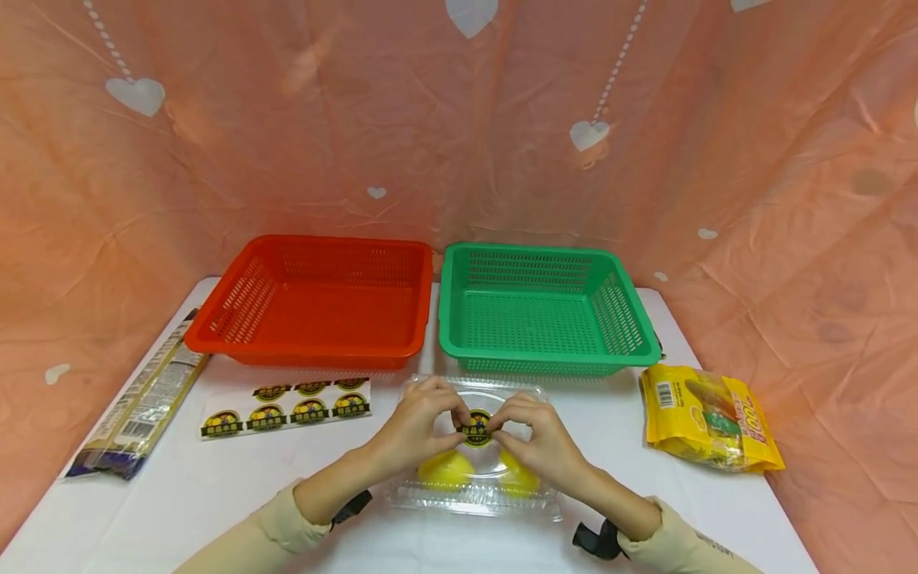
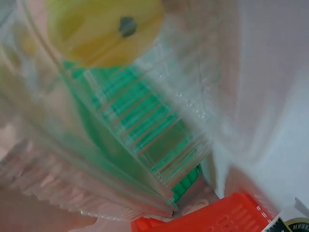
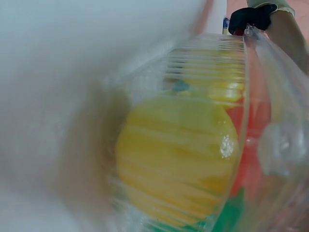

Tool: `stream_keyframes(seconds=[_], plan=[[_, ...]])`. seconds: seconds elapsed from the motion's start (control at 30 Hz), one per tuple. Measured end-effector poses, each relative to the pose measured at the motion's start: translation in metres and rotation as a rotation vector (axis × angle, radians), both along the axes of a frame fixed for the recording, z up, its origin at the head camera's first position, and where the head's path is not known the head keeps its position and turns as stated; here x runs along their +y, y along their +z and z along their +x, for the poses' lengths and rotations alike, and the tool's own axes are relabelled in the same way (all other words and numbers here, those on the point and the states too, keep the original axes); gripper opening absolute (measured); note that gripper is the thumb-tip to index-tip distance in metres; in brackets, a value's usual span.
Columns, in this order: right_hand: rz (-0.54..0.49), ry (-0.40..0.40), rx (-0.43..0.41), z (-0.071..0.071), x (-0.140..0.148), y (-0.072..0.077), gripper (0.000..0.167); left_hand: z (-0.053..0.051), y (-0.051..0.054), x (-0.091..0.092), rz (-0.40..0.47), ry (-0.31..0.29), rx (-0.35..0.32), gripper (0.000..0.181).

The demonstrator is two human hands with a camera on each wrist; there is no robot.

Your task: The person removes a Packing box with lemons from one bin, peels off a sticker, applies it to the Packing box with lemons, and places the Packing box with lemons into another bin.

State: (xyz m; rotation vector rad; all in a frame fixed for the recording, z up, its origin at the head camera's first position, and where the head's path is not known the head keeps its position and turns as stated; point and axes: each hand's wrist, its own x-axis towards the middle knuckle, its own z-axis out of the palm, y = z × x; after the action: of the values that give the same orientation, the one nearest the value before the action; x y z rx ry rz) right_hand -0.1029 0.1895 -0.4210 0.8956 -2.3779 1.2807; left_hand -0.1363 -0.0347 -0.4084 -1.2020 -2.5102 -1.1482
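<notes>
Against peach drapery (image 1: 301, 143), the head view alone shows left hand (image 1: 416, 422) and right hand (image 1: 545, 442) pinching a label (image 1: 476, 430).

Round sticker (image 1: 476, 428) over clear container (image 1: 488, 502)

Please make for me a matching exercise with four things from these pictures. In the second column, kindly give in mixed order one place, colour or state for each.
1. round label
2. green basket
3. packet at far right
4. label sheet

A. mostly yellow, barcode showing
B. in front of the red basket
C. pinched by the left hand and right hand, over the clear box
D. directly right of the red basket

Pairs: 1-C, 2-D, 3-A, 4-B
</notes>
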Motion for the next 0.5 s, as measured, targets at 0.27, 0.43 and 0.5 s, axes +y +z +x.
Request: stream_keyframes(seconds=[0.27,0.43,0.5], plan=[[0.022,-0.018,0.056,0.0010,-0.0018,-0.0018,0.026,0.0023,-0.0016,0.0022,-0.002,0.020,0.023,0.026],[0.024,-0.036,0.055,0.0014,-0.0015,-0.0017,0.028,0.0022,-0.0023,0.0030,0.007,0.024,0.021,0.027],[0.028,-0.035,0.063,0.0011,-0.0016,-0.0014,0.028,0.0018,-0.0026,0.0036,0.010,0.025,0.023,0.027]])
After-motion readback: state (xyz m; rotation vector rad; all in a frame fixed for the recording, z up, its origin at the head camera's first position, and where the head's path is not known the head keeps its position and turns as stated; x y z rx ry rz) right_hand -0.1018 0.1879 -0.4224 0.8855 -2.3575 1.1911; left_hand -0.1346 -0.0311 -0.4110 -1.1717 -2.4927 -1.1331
